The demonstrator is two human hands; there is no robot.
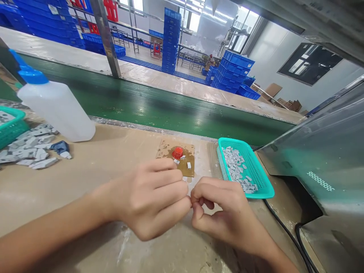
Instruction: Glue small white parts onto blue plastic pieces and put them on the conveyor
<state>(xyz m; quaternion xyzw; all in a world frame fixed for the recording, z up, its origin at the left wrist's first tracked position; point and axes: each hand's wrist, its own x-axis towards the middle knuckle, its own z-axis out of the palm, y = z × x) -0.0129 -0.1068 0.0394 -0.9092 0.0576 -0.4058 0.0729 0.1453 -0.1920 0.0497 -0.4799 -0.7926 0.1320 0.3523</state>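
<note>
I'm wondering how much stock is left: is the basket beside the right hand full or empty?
Neither; the basket is partly filled. Small grey-white pieces lie inside, with bare mesh showing along its right side.

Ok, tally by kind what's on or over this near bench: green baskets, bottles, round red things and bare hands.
Green baskets: 2
Bottle: 1
Round red thing: 1
Bare hands: 2
Total: 6

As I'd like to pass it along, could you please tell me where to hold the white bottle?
Grip the white bottle probably around its broad body, below the blue cap, left hand coming from its right: grey parts lie left.
</note>
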